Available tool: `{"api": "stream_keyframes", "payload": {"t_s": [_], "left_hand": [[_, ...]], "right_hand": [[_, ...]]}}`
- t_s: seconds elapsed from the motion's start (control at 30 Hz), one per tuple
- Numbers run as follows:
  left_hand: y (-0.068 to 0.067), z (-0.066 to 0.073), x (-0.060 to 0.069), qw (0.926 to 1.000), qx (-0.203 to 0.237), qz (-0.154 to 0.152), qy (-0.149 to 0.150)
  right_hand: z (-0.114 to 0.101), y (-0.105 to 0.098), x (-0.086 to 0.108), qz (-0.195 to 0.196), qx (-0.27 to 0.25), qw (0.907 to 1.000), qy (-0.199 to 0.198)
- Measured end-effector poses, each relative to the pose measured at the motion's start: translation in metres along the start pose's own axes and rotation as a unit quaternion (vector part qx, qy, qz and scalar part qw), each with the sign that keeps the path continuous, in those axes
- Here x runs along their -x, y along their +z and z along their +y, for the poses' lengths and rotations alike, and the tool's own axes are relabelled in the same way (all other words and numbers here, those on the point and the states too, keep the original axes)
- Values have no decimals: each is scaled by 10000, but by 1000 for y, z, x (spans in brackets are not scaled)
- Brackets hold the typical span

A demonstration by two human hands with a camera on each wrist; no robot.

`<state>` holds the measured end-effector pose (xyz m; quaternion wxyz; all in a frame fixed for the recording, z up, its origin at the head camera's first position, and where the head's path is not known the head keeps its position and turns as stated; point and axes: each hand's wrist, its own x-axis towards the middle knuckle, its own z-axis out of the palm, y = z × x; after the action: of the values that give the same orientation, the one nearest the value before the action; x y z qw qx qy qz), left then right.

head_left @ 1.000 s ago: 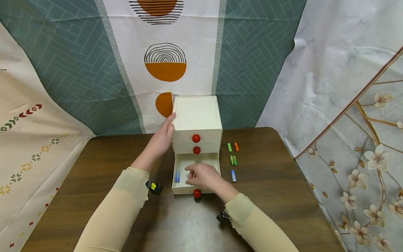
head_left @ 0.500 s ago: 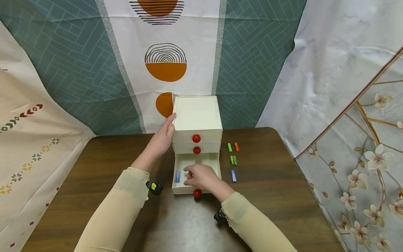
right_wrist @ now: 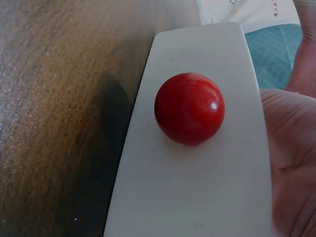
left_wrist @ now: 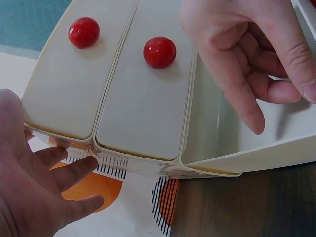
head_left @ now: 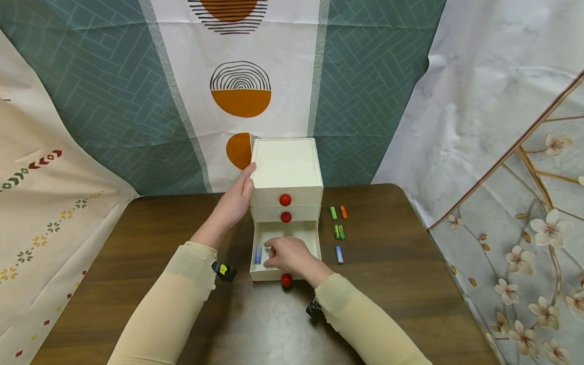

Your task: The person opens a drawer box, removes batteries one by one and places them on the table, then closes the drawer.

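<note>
A white drawer cabinet (head_left: 286, 165) with red ball knobs stands at the back of the table, its bottom drawer (head_left: 307, 231) pulled out. My left hand (head_left: 233, 202) touches the cabinet's left side with fingers extended, and the left wrist view shows that hand (left_wrist: 37, 182) holding nothing. Inside the drawer, a blue battery (head_left: 258, 255) lies near the left wall. Just right of it hovers my right hand (head_left: 292, 255), thumb and index finger apart with a gap to the battery. Its other fingers (left_wrist: 256, 54) are bent with nothing visible in them.
Right of the cabinet lie a light green battery (head_left: 333, 213), an orange battery (head_left: 343, 212), a pair of green batteries (head_left: 339, 232) and a blue battery (head_left: 339, 254). The bottom drawer's red knob (right_wrist: 189, 108) sticks out in front. Patterned cloth hangs behind.
My right hand has shifted slightly left inside the drawer, closer to the blue battery there. The left hand keeps its place on the cabinet.
</note>
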<state>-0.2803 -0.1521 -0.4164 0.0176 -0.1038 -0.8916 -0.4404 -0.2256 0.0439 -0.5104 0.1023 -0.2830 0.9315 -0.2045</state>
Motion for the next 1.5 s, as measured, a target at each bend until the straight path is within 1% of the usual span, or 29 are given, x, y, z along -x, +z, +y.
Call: {"api": "stream_keyframes", "payload": {"t_s": [0.23,0.4,0.63,1.03,1.5], "left_hand": [[-1,2,0,10000,40,-9,24],[-1,2,0,10000,47,-35,43],[-1,3,-1,10000,60,-16,61],[0,2,-2,10000,61,-36,66],[-1,1,-1,10000,63,-19,47]], "right_hand": [[-2,0,-6,17,73,10000,15],[-4,1,-10,-41,101,9999,42],[-5,5,-16,26,209,9998,24],[-8,12,-27,34,395,9991,146],[-11,15,-28,90,540,9985,80]]}}
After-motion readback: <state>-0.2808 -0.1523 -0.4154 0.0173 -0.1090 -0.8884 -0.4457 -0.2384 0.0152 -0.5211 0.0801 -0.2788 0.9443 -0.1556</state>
